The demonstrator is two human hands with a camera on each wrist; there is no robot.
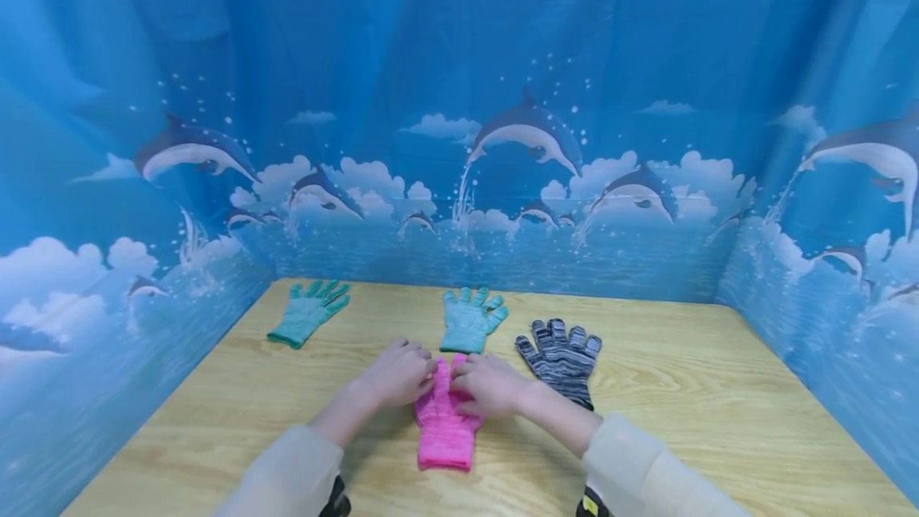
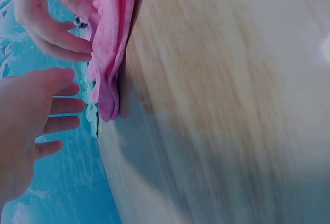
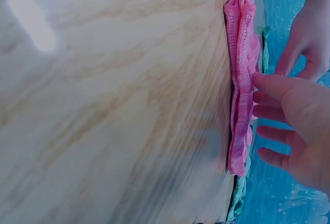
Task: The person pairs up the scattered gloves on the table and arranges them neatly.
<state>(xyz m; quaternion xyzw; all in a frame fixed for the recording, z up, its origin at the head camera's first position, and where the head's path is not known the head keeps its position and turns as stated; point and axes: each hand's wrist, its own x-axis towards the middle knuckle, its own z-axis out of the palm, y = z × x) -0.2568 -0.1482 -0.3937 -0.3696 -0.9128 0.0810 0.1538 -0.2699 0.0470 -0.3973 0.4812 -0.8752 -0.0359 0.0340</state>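
A pink knit glove (image 1: 447, 433) lies on the table with its cuff toward me, and in the right wrist view its cuff end (image 3: 241, 17) shows stacked layers. My left hand (image 1: 402, 373) is at the left side of its fingers; the left wrist view shows that hand (image 2: 36, 110) with fingers extended and spread, none curled round the fabric. At the right side, my right hand (image 1: 491, 385) touches the glove. Its thumb and fingertips meet the pink fabric, with the fingers (image 3: 276, 133) fairly straight in the right wrist view.
Beyond the pink glove lies a light teal glove (image 1: 470, 321). A green-cuffed teal glove (image 1: 307, 313) is at the far left, and a black-and-grey striped glove (image 1: 563, 361) sits right of my right hand. A blue dolphin-print curtain (image 1: 459, 246) borders the wooden table (image 1: 682, 421).
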